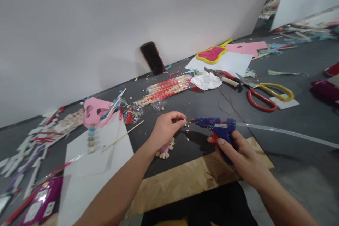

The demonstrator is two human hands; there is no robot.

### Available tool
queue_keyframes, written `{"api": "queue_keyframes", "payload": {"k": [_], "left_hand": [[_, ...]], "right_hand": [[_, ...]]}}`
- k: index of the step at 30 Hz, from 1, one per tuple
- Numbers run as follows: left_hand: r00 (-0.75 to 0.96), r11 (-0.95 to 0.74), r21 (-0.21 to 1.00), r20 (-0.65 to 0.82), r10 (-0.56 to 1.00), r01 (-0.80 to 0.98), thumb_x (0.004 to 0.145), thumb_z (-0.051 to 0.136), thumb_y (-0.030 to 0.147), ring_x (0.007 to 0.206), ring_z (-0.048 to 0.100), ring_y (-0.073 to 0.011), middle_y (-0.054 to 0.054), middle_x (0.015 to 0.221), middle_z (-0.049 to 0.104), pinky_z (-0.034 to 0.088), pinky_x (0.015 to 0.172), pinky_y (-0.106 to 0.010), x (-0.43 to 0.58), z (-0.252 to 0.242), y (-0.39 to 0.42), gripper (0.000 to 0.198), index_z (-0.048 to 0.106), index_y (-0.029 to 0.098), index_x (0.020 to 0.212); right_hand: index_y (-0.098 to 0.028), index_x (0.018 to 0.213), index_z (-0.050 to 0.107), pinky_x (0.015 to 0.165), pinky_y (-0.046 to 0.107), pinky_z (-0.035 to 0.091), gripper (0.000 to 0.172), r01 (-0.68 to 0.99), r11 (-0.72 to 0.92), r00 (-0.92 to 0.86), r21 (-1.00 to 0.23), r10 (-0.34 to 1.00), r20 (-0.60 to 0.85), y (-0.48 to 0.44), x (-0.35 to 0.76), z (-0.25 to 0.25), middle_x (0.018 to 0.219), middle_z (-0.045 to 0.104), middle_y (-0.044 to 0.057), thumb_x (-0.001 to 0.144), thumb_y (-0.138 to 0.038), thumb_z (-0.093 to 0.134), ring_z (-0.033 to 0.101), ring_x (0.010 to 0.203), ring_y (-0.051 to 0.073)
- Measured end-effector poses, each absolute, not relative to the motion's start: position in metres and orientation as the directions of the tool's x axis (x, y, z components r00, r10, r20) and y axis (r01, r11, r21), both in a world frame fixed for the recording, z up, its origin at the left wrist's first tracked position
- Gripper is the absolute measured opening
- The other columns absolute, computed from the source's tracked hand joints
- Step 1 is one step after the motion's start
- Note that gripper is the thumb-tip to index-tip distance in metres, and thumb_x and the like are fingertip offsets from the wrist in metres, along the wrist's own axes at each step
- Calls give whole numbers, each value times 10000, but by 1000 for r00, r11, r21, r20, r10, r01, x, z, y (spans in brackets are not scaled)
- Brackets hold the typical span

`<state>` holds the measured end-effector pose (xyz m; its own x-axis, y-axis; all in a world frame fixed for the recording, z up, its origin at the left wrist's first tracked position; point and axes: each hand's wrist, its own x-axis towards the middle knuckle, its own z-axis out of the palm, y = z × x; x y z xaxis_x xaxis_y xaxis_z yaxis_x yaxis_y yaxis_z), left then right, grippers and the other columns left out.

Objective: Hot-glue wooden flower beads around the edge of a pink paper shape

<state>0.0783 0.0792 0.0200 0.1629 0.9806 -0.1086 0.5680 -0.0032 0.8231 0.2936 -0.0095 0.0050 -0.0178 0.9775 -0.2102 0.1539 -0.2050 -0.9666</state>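
Note:
My left hand (167, 127) pinches a tiny pale piece between thumb and fingertips, right by the nozzle of a blue glue gun (224, 127). My right hand (238, 152) is wrapped round the gun's handle, a finger at its red trigger. A long clear glue stick (278, 131) runs out of the gun's back end. Below my left hand lies a pink piece edged with small beige flower shapes (162, 155), partly hidden by that hand. A few tiny white bits (188, 131) lie on the dark table under the nozzle.
Beyond my hands are packaged wooden sticks (168, 88), a crumpled white tissue (206, 81), a phone (153, 58) leaning on the wall, and scissors (267, 95). White sheets (74, 190), a pink mask shape (96, 111) and scattered craft pieces lie left. A wooden board (172, 187) lines the near edge.

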Motion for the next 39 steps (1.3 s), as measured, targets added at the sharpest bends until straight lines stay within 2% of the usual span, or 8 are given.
{"api": "queue_keyframes", "payload": {"k": [3, 7, 16, 25, 39], "left_hand": [[153, -9, 814, -98, 983, 580, 739, 660, 283, 760, 657, -165, 8, 804, 733, 500, 753, -291, 78, 21, 78, 114, 716, 222, 817], [134, -7, 807, -89, 987, 591, 742, 662, 262, 790, 658, -170, 14, 819, 738, 491, 797, -300, 79, 19, 76, 108, 729, 243, 824], [133, 1, 810, -97, 986, 586, 740, 673, 267, 759, 662, -163, 19, 799, 740, 498, 747, -282, 81, 20, 73, 115, 736, 248, 834], [131, 13, 819, -107, 986, 574, 737, 670, 278, 750, 666, -162, 15, 790, 741, 510, 731, -282, 83, 19, 72, 126, 733, 241, 840], [138, 17, 831, -112, 984, 556, 736, 670, 278, 731, 663, -153, 11, 784, 739, 504, 709, -266, 82, 20, 72, 134, 729, 226, 845]], "right_hand": [[-221, 1020, 554, 561, 243, 473, 344, 118, -212, -28, -970, 976, -217, -10, 293, 4, 843, 667, 42, 853, -522, 537, 570, 637, 123], [-222, 1012, 560, 530, 233, 447, 337, 119, -210, -38, -970, 976, -216, -9, 293, 2, 812, 659, 31, 861, -521, 524, 544, 614, 114], [-215, 962, 552, 487, 229, 406, 320, 155, -159, -45, -975, 985, -168, -9, 291, 3, 730, 599, 6, 883, -519, 485, 504, 565, 104], [-224, 938, 520, 516, 240, 434, 323, 135, -149, -53, -980, 986, -157, -10, 291, 1, 719, 573, 0, 884, -539, 472, 492, 560, 105], [-220, 901, 525, 519, 238, 459, 368, 139, -178, -15, -974, 983, -182, -9, 290, 3, 727, 607, 13, 847, -583, 500, 534, 569, 109]]}}
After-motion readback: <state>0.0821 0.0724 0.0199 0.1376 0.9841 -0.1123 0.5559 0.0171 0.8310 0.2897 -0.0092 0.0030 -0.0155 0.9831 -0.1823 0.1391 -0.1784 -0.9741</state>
